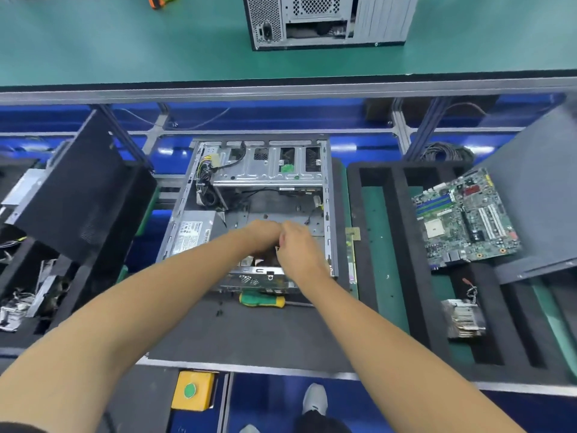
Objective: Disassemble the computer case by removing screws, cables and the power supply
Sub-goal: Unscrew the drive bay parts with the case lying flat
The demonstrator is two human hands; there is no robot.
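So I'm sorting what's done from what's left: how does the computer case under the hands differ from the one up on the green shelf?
The case under the hands lies flat with its side open and no motherboard inside; the case on the shelf stands upright, showing its back. The near one has both hands in it; the far one is untouched. Both are grey metal with a power supply in place.

Green-topped bench beyond a grey metal rail, glossy blue surface below, bright overhead reflections.
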